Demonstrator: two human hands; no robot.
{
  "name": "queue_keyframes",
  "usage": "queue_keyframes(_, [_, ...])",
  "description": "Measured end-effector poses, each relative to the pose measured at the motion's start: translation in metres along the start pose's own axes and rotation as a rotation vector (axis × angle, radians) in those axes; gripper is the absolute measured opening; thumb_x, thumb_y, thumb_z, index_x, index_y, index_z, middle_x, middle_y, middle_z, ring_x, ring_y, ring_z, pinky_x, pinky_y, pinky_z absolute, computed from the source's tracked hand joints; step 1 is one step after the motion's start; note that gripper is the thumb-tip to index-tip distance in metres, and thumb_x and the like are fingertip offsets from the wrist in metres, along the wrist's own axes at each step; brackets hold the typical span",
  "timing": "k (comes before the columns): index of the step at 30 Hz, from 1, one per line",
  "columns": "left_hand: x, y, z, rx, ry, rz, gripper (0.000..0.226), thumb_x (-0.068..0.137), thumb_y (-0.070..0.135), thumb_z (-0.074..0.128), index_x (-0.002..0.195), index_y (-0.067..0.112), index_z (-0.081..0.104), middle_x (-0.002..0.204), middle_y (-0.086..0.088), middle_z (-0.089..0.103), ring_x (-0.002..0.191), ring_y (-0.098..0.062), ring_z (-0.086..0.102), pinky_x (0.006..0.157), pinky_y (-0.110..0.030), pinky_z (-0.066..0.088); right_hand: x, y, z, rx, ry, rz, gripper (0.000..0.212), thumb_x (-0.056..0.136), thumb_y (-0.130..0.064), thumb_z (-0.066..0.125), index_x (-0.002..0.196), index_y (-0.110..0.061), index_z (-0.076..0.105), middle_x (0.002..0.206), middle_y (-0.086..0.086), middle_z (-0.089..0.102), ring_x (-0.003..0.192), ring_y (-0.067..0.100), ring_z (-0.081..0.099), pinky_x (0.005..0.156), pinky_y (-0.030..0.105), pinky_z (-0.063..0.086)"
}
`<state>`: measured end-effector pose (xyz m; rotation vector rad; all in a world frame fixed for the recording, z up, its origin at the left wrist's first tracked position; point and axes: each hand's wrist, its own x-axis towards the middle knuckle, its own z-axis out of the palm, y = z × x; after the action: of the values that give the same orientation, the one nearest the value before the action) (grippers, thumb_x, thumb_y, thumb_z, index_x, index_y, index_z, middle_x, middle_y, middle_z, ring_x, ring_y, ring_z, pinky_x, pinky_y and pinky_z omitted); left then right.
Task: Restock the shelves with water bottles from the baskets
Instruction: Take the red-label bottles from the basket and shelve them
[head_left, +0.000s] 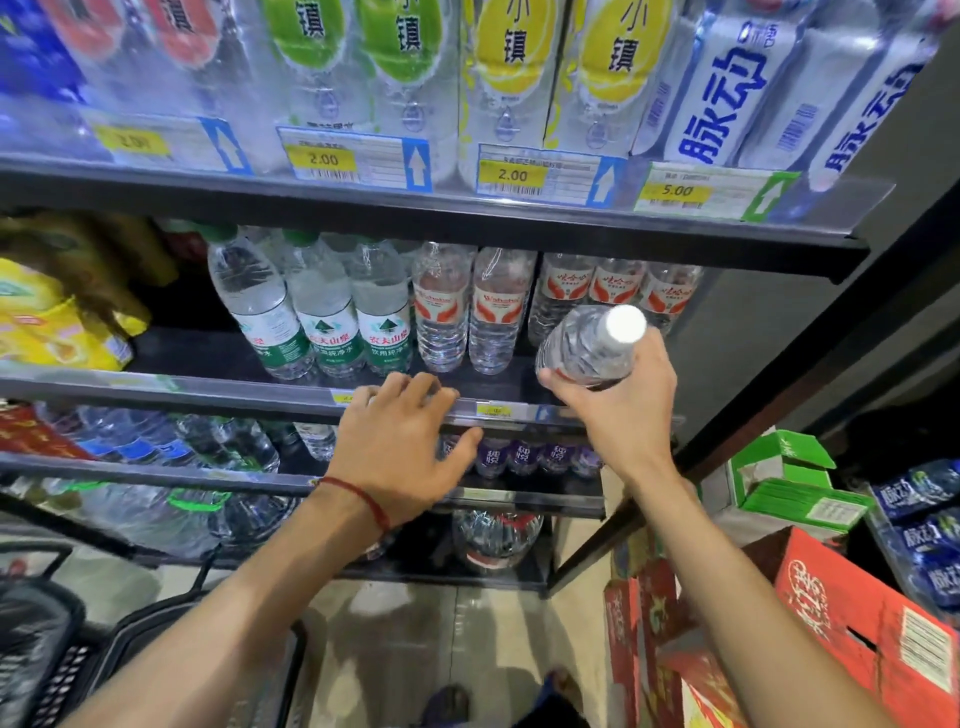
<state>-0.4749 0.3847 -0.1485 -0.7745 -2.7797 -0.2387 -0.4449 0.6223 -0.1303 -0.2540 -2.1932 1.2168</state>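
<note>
Bottle (587, 348) above open shelf edge (291, 396)

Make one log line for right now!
right hand: grips water bottle | left hand: rests on shelf edge | status: bottle not yet set down

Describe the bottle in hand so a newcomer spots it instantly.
Find the middle shelf, lined with clear water bottles. At its right end, in front of the red-labelled bottles, the right hand grips one bottle. It alone is tilted, white cap toward the camera, not standing in a row.
</note>
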Motion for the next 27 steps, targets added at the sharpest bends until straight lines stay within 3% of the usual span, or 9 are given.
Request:
queue_keyframes(3, [0.0,0.002,-0.005,0.016,-0.028,-0.027,0.062,0.094,0.064,0.035,0.121,0.019,0.068,0.117,0.0,0.065,0.109,-0.026,0.056,0.087,-0.044,0.046,0.016,0.017,0.021,-0.031,-0.015,0.072,0.063,0.067,-0.027,0.099,0.119,-0.017,0.066,0.115,0.002,0.062,0.108,0.017,0.061,0.1,0.035,0.051])
queue_keyframes(5, [0.0,0.005,-0.004,-0.001,-0.02,-0.029,0.061,0.094,0.063,0.036,0.12,0.018,0.068,0.117,-0.001,0.064,0.108,-0.028,0.058,0.086,-0.044,0.046,0.024,0.025,0.032,-0.043,-0.038,0.12,0.059,0.067,-0.029,0.098,0.115,-0.018,0.066,0.112,0.002,0.063,0.106,0.019,0.061,0.1,0.04,0.052])
queue_keyframes(11, [-0.001,0.013,0.006,-0.033,-0.027,-0.068,0.06,0.091,0.061,0.038,0.116,0.017,0.07,0.116,-0.002,0.065,0.106,-0.028,0.059,0.083,-0.044,0.049,0.048,0.046,0.054,-0.011,0.003,0.294,0.076,0.055,-0.067,0.088,0.102,-0.011,0.07,0.099,0.007,0.073,0.099,0.027,0.069,0.09,0.045,0.058])
queue_keyframes(15, [0.004,0.015,0.008,-0.035,-0.044,-0.088,0.061,0.092,0.062,0.037,0.121,0.02,0.069,0.119,0.0,0.064,0.109,-0.026,0.059,0.085,-0.042,0.051,0.053,0.049,0.056,0.004,-0.034,0.325,0.057,0.067,-0.049,0.095,0.093,-0.007,0.066,0.095,0.011,0.071,0.097,0.029,0.067,0.082,0.036,0.053])
queue_keyframes(17, [0.007,0.015,0.008,-0.028,-0.072,-0.093,0.061,0.094,0.064,0.035,0.125,0.022,0.066,0.122,0.003,0.062,0.112,-0.023,0.057,0.088,-0.041,0.05,0.054,0.051,0.059,-0.029,-0.062,0.319,0.063,0.069,-0.054,0.092,0.089,-0.002,0.062,0.096,0.016,0.068,0.094,0.031,0.063,0.078,0.035,0.049])
queue_keyframes(20, [0.009,0.016,0.009,-0.025,-0.103,-0.092,0.063,0.095,0.066,0.031,0.128,0.023,0.063,0.124,0.004,0.06,0.115,-0.021,0.054,0.09,-0.04,0.048,0.056,0.047,0.064,-0.107,-0.097,0.333,0.063,0.073,-0.056,0.089,0.088,-0.004,0.058,0.103,0.007,0.057,0.095,0.022,0.048,0.077,0.023,0.036])
queue_keyframes(24, [0.01,0.018,0.008,-0.03,-0.154,-0.086,0.066,0.095,0.068,0.026,0.133,0.025,0.059,0.127,0.006,0.056,0.118,-0.02,0.051,0.096,-0.04,0.046,0.054,0.04,0.068,-0.155,-0.026,0.312,0.057,0.075,-0.051,0.089,0.084,-0.009,0.052,0.098,0.008,0.051,0.096,0.02,0.045,0.086,0.034,0.044])
queue_keyframes(27, [0.01,0.021,0.008,-0.028,-0.174,-0.083,0.068,0.093,0.069,0.024,0.133,0.026,0.059,0.128,0.007,0.056,0.119,-0.02,0.051,0.096,-0.04,0.046,0.052,0.036,0.065,-0.165,-0.052,0.336,0.054,0.078,-0.046,0.089,0.089,-0.007,0.053,0.099,0.01,0.051,0.1,0.021,0.044,0.085,0.03,0.039])
